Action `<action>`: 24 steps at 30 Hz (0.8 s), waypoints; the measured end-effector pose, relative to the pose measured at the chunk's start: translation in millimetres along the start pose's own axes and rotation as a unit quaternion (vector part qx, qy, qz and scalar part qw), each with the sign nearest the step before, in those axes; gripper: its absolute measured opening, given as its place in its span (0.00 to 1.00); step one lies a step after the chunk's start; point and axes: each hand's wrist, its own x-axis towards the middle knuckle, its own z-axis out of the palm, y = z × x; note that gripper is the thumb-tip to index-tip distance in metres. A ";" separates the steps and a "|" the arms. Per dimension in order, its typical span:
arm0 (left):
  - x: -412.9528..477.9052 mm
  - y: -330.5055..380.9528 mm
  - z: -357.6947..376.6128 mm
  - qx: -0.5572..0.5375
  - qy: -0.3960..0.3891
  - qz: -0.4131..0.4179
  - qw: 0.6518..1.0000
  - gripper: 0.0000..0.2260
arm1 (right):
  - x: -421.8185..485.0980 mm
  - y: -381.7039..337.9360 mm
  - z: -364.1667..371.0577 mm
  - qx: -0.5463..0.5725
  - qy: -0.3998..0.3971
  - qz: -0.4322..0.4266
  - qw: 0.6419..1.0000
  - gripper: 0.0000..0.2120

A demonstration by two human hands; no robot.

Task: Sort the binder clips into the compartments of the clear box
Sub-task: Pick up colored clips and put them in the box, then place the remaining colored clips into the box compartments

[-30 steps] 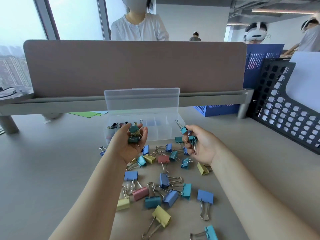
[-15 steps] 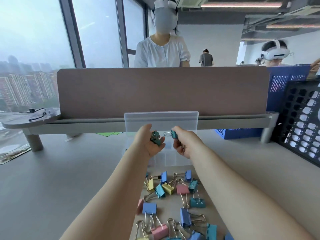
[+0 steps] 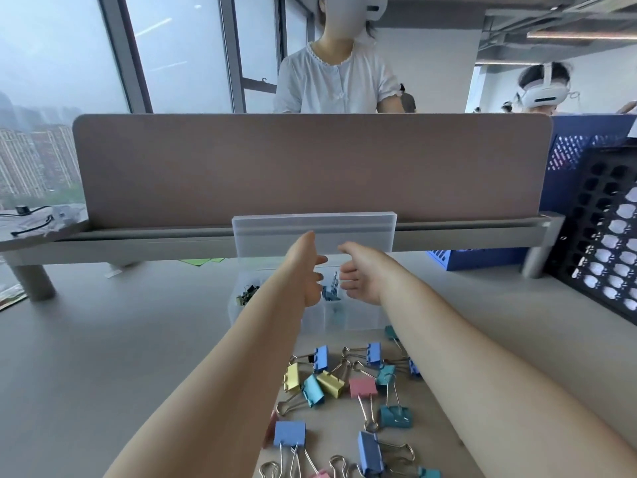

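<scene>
Left forearm (image 3: 241, 374) and right forearm (image 3: 448, 343) were both stretched straight out ahead, pretty much parallel; left hand (image 3: 307, 270) and right hand (image 3: 360, 274) sat close side by side, not quite touching, palms turned in toward each other; fingers (image 3: 319, 270) on both looked loose and a bit bent, thumbs on top.

Soft grey daylight comes from the windows (image 3: 179, 53) at the upper left, and a ceiling lamp (image 3: 579, 35) glows at the upper right. The desk (image 3: 103, 357) is evenly lit; the clips (image 3: 362, 388) give only faint shadows. Straight lines bend near the frame edges. The whole picture is slightly soft.
</scene>
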 end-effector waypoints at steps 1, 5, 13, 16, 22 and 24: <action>-1.3 1.0 -1.0 0.005 0.007 0.004 1.000 0.27 | 0.3 -0.3 -1.0 -0.010 -0.003 -0.001 1.000 0.23; -4.1 2.4 -9.2 0.032 0.051 0.050 0.997 0.21 | -0.8 -1.0 -3.6 -0.065 0.008 -0.033 0.997 0.17; -1.8 -6.9 -39.5 0.323 0.169 0.165 0.917 0.18 | -8.1 9.7 3.6 -0.321 0.022 -0.115 0.940 0.18; 3.4 -14.3 -55.0 0.464 0.163 0.179 0.852 0.18 | -7.4 10.9 5.2 -0.352 0.027 -0.128 0.927 0.20; 0.1 -19.6 -65.1 0.525 0.138 0.199 0.816 0.21 | -8.3 13.6 2.7 -0.346 0.014 -0.156 0.925 0.19; -6.0 -17.8 -73.0 0.465 0.135 0.233 0.843 0.19 | -11.6 15.4 0.6 -0.336 0.002 -0.176 0.925 0.19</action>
